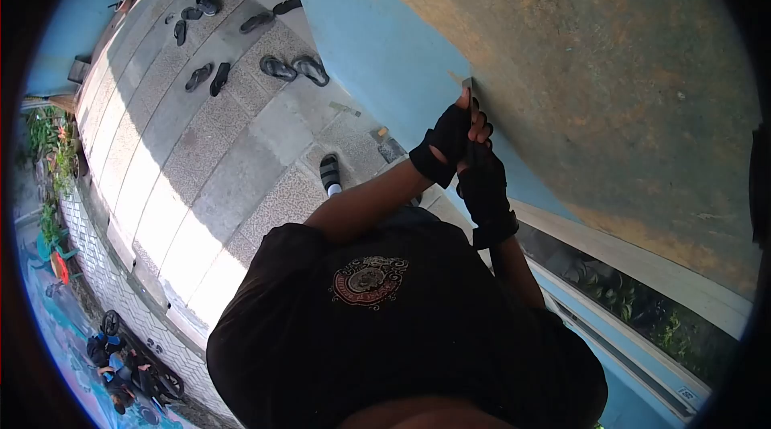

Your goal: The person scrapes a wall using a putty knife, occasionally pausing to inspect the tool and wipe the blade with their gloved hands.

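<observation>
Both my hands wear black fingerless gloves and are raised together close to the wall. A narrow metal blade, which looks like a scraper [469, 83], points up from between them and meets the wall where blue paint borders a bare patch. My left hand [451, 136] is closed around the scraper, with its thumb along the blade. Just below, my right hand [484, 186] is closed at the handle end; its fingers are partly hidden. Light blue paint [377, 36] covers part of the wall, beside a large rough brown-grey area [594, 84].
Several dark sandals [277, 68] lie on the tiled floor [233, 156]. Small scraps [383, 133] lie at the wall's foot. A ledge [642, 268] and window frame [618, 333] run at lower right. Beyond the paving, people are by a motorbike [132, 365].
</observation>
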`<state>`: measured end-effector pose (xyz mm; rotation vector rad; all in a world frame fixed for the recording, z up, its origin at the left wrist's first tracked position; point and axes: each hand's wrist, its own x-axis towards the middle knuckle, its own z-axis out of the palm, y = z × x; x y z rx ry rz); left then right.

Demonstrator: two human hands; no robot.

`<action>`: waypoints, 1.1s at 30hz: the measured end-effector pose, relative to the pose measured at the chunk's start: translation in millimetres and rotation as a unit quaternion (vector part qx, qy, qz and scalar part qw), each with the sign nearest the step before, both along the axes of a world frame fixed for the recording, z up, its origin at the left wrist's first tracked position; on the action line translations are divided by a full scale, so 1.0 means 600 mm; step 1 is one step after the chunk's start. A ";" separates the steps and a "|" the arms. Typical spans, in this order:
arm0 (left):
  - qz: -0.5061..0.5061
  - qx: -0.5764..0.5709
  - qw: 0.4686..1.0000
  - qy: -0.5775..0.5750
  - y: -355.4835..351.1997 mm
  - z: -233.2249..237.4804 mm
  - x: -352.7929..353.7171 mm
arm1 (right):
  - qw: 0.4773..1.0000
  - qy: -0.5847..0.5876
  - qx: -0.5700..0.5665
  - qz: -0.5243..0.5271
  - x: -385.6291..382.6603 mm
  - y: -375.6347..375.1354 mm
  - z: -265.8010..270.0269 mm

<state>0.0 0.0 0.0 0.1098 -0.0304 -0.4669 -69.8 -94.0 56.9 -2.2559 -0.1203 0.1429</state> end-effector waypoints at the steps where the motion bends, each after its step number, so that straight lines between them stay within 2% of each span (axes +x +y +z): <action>1: 0.014 0.006 1.000 0.015 0.009 0.005 0.007 | 1.000 -0.025 0.007 0.011 0.010 0.009 0.001; 3: 0.022 -0.001 0.999 0.039 0.004 0.008 0.008 | 0.999 -0.042 0.000 0.018 0.007 0.004 0.000; 6: 0.010 0.004 0.999 0.043 0.001 0.008 -0.005 | 0.999 0.020 0.013 -0.022 -0.011 0.000 -0.005; 9: -0.007 0.019 1.000 0.021 0.006 0.006 0.003 | 0.999 0.004 -0.012 -0.033 -0.002 0.008 -0.009; 11: 0.010 -0.004 1.000 0.012 0.018 -0.001 0.012 | 0.992 -0.121 -0.022 0.037 0.013 0.017 -0.019; 12: 0.010 -0.005 1.000 0.017 0.013 0.003 0.005 | 0.992 -0.116 -0.023 0.036 0.004 0.013 -0.013; 14: -0.004 0.019 0.999 0.030 0.005 0.016 -0.001 | 0.999 0.047 -0.003 -0.023 -0.006 0.008 0.009; 15: -0.003 0.020 0.999 0.028 0.007 0.009 0.001 | 0.999 0.045 -0.002 -0.022 -0.006 0.014 0.012; 17: -0.009 -0.030 0.999 -0.015 0.015 -0.010 0.011 | 0.995 -0.104 -0.006 0.000 0.000 0.034 0.012; 18: -0.010 -0.031 0.999 -0.014 0.015 -0.006 0.015 | 0.995 -0.103 -0.007 -0.001 0.002 0.031 0.010; 20: 0.011 -0.018 1.000 0.010 0.013 0.000 0.011 | 0.999 0.038 0.000 -0.029 -0.003 0.021 0.009; 21: 0.012 -0.015 1.000 0.010 0.010 0.003 0.006 | 0.999 0.038 0.002 -0.028 -0.006 0.018 0.010; 23: -0.014 -0.002 1.000 0.004 -0.003 0.013 -0.004 | 0.998 -0.045 -0.035 -0.008 -0.013 0.011 0.017; 24: -0.015 -0.034 0.999 -0.013 0.002 0.010 0.004 | 0.995 -0.094 -0.015 0.002 -0.007 0.017 0.013; 27: 0.019 -0.024 1.000 0.005 0.014 -0.004 0.017 | 0.998 -0.042 -0.046 -0.006 0.003 0.025 0.002; 30: -0.002 -0.015 1.000 -0.001 0.001 0.009 0.000 | 0.999 -0.008 -0.040 -0.009 -0.011 0.017 0.032; 31: -0.016 -0.013 1.000 -0.011 -0.001 0.010 0.000 | 0.999 -0.011 -0.039 -0.006 -0.006 0.022 0.030; 33: -0.003 -0.026 1.000 -0.008 0.015 0.005 0.017 | 0.994 -0.111 0.002 -0.004 -0.001 0.030 0.020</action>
